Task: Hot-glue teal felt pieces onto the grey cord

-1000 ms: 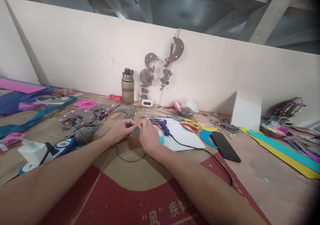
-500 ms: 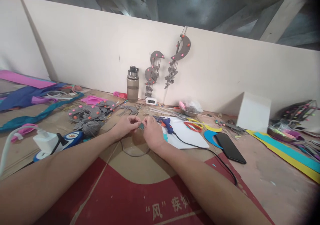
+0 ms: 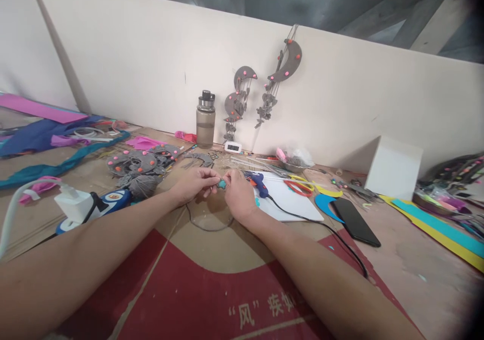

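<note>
Between the fingertips of both hands is a small teal piece (image 3: 222, 184), its exact shape partly covered by fingers. My left hand (image 3: 197, 185) pinches it from the left, thumb and forefinger together. From the other side, my right hand (image 3: 241, 194) grips it with bent fingers. A grey cord (image 3: 207, 229) curves in a loop on the cardboard below the hands. Just right of my right hand, a blue hot glue gun (image 3: 258, 184) lies on a white board (image 3: 302, 210).
Left are a power strip (image 3: 117, 199), grey yarn (image 3: 140, 184) and grey crescents with pompoms (image 3: 132, 163). A water bottle (image 3: 205, 120) and small clock (image 3: 233, 147) stand by the wall. Right are scissors (image 3: 298, 187), a blue crescent (image 3: 328, 206) and a phone (image 3: 356, 221).
The view has shifted slightly, so the scene sits a little further right and higher. The teal piece now shows more clearly between the fingertips; both hands still grip it.
</note>
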`<state>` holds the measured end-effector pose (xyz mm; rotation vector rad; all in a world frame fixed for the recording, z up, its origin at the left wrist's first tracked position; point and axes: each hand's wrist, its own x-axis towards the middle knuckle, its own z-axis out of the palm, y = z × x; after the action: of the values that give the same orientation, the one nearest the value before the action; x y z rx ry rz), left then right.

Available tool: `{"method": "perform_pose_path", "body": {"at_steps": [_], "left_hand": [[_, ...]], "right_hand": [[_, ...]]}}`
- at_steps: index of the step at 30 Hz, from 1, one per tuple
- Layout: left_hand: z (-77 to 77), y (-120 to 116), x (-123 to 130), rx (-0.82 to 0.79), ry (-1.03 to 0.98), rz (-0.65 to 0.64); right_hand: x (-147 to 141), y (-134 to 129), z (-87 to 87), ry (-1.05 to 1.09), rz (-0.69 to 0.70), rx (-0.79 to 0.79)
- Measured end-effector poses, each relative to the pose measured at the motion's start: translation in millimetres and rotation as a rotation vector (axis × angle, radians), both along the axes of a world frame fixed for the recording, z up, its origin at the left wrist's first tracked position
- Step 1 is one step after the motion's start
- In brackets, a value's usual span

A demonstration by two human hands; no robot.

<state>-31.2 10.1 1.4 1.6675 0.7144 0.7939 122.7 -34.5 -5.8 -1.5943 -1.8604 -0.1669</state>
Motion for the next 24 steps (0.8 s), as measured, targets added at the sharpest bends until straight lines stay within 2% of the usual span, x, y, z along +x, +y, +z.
{"method": "perform_pose_path", "body": {"at_steps": [8, 19, 24], "left_hand": [[-1.2, 2, 2, -0.125, -0.106, -0.02], [7.9, -10, 6, -0.032, 0.034, 0.118], [5.6, -8, 6, -0.05, -0.017, 0.08]], "right_hand": [[1, 2, -0.9, 0.015, -0.005, 0.015], [0, 0, 1.3, 0.012, -0.013, -0.009], [-1, -1, 2.7, 0.007, -0.02, -0.01]]}}
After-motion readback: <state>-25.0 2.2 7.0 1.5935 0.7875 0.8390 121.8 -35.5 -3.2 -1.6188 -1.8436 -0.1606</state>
